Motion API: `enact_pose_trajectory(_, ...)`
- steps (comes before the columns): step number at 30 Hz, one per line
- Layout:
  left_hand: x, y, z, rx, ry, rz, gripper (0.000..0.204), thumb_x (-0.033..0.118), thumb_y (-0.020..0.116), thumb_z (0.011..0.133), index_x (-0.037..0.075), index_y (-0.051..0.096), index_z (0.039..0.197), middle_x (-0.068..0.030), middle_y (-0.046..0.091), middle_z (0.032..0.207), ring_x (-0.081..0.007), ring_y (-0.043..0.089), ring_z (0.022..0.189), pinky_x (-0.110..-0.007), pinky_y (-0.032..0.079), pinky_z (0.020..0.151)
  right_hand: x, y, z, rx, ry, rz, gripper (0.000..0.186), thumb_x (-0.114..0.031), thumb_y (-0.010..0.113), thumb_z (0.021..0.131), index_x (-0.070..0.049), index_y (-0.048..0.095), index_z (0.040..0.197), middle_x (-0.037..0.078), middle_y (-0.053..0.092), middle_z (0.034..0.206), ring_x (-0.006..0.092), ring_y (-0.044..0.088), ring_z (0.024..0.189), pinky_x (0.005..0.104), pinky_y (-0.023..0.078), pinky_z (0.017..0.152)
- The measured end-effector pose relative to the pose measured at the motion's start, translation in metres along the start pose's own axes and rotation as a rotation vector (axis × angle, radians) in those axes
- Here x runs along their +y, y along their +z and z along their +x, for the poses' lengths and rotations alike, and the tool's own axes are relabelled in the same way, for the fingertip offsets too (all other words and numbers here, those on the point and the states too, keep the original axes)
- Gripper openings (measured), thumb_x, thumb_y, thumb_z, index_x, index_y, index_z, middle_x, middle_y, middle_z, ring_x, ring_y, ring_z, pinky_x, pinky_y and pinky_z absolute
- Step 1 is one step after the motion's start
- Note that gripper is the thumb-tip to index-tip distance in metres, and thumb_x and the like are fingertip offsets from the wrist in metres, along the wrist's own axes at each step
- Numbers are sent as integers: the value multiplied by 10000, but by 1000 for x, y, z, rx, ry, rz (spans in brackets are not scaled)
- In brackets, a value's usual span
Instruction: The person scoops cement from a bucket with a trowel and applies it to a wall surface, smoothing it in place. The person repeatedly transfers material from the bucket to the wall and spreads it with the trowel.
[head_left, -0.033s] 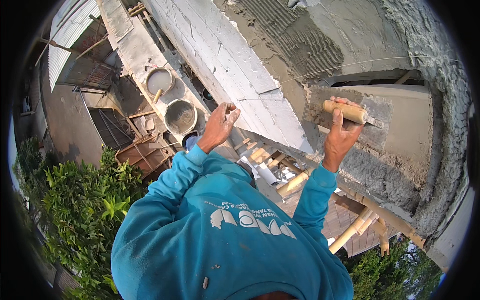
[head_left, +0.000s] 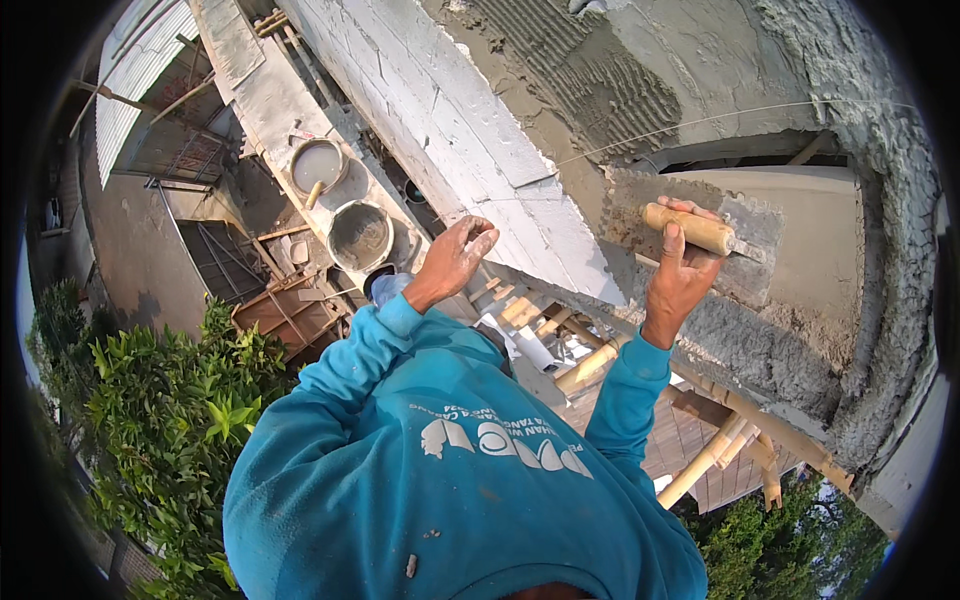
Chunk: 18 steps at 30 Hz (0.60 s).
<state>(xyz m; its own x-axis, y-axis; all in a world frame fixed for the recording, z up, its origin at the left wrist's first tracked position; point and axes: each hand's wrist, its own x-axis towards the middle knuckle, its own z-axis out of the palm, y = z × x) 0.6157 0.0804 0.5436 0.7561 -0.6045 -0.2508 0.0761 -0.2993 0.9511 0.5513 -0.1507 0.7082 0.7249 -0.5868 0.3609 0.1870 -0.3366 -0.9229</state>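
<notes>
My right hand (head_left: 682, 280) is wrapped round the pale wooden handle of a notched trowel (head_left: 755, 225). Its thumb lies along the handle. The trowel's flat metal blade, smeared with grey, rests against the wet mortar (head_left: 815, 230) around a recessed opening in the wall. Left of the blade, other mortar (head_left: 640, 105) carries combed ridges. My left hand (head_left: 452, 262) hovers beside the white block wall (head_left: 470, 130), its dusty fingers curled in toward the thumb. Nothing shows between those fingers.
A plank walkway (head_left: 260, 110) bears a bucket of greyish liquid (head_left: 318, 162) with a handled tool at its rim, and a bucket of mortar (head_left: 360, 238). A thin string (head_left: 730, 120) crosses the wall. Bamboo poles (head_left: 705, 460) stand below, and a leafy tree (head_left: 170, 410) grows at left.
My left hand has turned slightly and its fingers have drawn closer together. The trowel and my right hand have shifted very slightly.
</notes>
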Motion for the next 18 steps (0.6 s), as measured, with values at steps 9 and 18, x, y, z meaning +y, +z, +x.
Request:
enact_pose_trajectory(9,100,70,-35,-272,-402,-1114,655,575,416,1026,44,494,1401,-106,576,1307,-199,565,1182,-360,447,1025,15,49,-78,69,-14,508,334,-119,622,942,-70,402,1189,176,548,1121,334,567,1140,629,385,1091)
enact_pose_trajectory(18,88,-30,-19,-44,-463,-1231,501,431,568,990,63,493,1321,-124,555,1315,-274,559,1200,-435,464,1009,29,118,-101,-259,114,584,221,-95,564,978,-27,453,1157,320,475,1412,412,338,1440,495,327,1148)
